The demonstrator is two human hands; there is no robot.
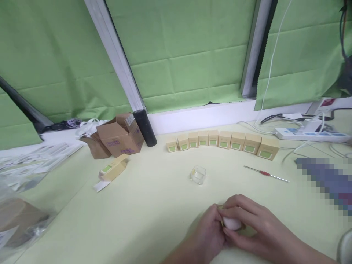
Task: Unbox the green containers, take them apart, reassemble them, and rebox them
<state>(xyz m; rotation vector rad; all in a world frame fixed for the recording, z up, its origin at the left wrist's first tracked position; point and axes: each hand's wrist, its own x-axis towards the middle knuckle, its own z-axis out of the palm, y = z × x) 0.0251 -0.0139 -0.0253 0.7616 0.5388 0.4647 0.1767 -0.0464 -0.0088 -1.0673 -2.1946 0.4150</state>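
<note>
Near the table's front, my left hand point(207, 233) and my right hand point(254, 223) meet around a small white rounded object point(231, 223). Both hands are closed on it, the right one's fingers over its top and side. A sliver of yellow-green shows beside my left thumb; what it belongs to is hidden. Beyond the hands stands a small clear plastic case point(198, 175). To the right lies a thin screwdriver-like tool point(265, 173) with a red middle. An opened small cardboard box point(114, 167) lies on its side at the left, its white flap out.
Several small cardboard boxes point(213, 138) with green labels stand in a curved row at the back. An open brown carton point(121, 135) and a black cylinder point(145, 127) are back left. A power strip point(313, 134) with cables sits back right. Plastic-wrapped items point(20, 223) occupy the left.
</note>
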